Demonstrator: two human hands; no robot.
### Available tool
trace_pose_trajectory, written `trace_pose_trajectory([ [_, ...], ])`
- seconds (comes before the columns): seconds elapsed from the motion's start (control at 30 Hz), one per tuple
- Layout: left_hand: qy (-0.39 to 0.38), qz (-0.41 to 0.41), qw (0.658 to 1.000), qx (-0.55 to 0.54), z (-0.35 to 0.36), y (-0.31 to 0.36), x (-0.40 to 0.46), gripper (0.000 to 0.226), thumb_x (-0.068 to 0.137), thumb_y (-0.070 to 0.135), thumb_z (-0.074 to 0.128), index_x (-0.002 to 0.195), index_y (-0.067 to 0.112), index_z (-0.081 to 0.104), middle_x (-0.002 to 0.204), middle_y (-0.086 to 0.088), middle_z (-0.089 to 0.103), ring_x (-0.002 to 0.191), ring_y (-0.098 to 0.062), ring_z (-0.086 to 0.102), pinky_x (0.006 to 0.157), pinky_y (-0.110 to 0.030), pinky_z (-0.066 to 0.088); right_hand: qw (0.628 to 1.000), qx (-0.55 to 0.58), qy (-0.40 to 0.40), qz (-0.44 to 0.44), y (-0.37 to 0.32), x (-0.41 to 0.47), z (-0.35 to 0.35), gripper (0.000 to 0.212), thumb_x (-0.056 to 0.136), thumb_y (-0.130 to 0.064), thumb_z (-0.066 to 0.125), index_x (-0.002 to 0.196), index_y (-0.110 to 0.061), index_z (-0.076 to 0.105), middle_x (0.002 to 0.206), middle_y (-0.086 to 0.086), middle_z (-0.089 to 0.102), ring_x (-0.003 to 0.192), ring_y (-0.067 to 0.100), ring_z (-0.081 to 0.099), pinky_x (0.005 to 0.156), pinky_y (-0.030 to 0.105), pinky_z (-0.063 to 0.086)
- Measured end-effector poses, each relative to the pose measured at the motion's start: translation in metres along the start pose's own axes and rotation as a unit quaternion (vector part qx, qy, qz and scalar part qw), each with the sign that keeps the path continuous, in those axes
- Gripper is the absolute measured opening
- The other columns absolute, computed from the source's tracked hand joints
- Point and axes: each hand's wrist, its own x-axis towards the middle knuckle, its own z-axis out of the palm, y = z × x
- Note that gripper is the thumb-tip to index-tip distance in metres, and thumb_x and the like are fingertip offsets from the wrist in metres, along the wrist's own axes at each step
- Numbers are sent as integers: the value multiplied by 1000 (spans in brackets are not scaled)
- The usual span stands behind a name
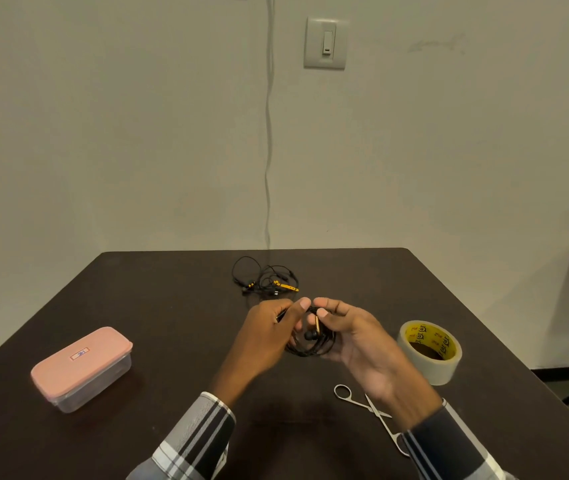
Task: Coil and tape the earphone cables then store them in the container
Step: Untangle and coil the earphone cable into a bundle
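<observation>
Black earphone cable (310, 348), coiled, is held above the worktop (172, 306) between both hands: left hand (269, 334) fingers curled round it, right hand (355, 337) fingers pinching it. Closed pink-lidded container (82, 367) is set well left.

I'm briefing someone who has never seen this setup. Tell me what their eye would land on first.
First, the two hands at the centre: the left hand and right hand together hold a coil of black earphone cable above the dark table. Next, the pink-lidded container, shut, at the left, and the yellow-cored tape roll at the right, with scissors near it. A second, tangled earphone lies farther back.
</observation>
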Motion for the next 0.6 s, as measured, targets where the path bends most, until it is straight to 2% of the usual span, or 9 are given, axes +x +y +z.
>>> trace_pose_trajectory([
  [0.1,23,24,999,15,2,-1,-2,46,96,48,48,62,19,59,59,0,62,52,-8,56,52,-25,41,999,27,-33,29,-1,-1,-4,36,91,4,55,124,-8,63,108,15,73,101,31,69,100,53,50],
  [0.17,32,39,999,5,2,1,-4,43,95,48,48,61,24,56,56,7,59,51,-2,54,49,-15,37,999,12,-32,18,-2,-1,-5,44,85,12,54,124,-7,62,108,17,74,105,34,68,103,56,48],
  [0.2,32,45,998,2,2,2,-4,42,96,47,49,61,25,55,54,9,57,50,0,52,49,-14,35,1000,-1,-27,5,-2,-2,-5,47,83,15,54,123,-7,63,105,17,75,102,32,69,99,52,51],
  [0.3,27,59,998,-1,3,2,-3,47,96,48,48,64,15,57,56,-1,54,52,-5,46,51,-27,35,998,-45,-21,-40,-2,-2,-4,47,78,17,62,118,-8,66,96,14,76,89,21,72,74,31,57],
  [0.37,28,63,998,-7,3,2,-3,49,96,49,48,65,11,57,57,0,52,52,-5,45,51,-24,35,996,-64,-25,-63,0,-2,-5,46,75,18,66,113,-9,70,94,13,77,85,19,73,66,24,55],
  [0.5,44,54,997,-23,4,1,-6,46,95,47,48,66,15,62,56,9,55,52,-1,48,51,-16,34,987,-98,-20,-123,5,-3,-3,44,74,17,71,106,-13,73,97,14,77,92,21,74,72,22,55],
  [0.6,67,39,996,-39,5,0,-5,46,96,45,49,67,12,65,59,8,60,55,-1,52,54,-17,36,966,-176,8,-187,8,-5,2,40,75,8,77,106,-17,73,100,5,77,99,16,72,80,24,55],
])
